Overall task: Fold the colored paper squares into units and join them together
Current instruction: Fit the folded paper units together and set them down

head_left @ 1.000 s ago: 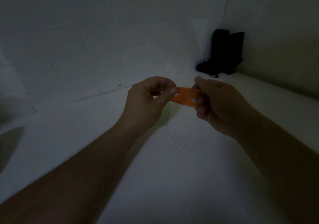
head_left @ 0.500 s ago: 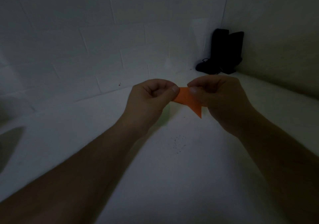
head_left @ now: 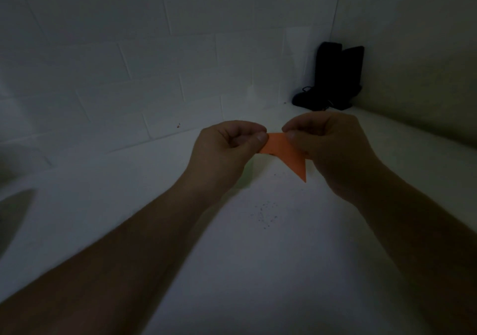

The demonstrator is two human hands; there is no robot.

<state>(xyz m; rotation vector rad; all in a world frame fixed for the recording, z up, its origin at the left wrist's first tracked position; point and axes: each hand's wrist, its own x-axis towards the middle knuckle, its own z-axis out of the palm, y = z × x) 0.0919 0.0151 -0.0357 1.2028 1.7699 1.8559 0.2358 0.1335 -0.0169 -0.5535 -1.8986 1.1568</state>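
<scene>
- The left hand (head_left: pixel 227 149) is held above the white surface (head_left: pixel 258 270), fingers curled, with the thumb and forefinger pinched on the left end of the orange paper (head_left: pixel 284 154).
- The orange paper is held in the air between both hands, folded, with one pointed corner hanging down towards the surface.
- A scatter of small dark specks (head_left: pixel 265 214) is seen on the surface below the paper.
- The right hand (head_left: pixel 333 149) is curled, its thumb and forefinger pinched on the paper's right part.
- A dark object (head_left: pixel 333 76) is stood in the far corner against the tiled wall (head_left: pixel 129 63).
</scene>
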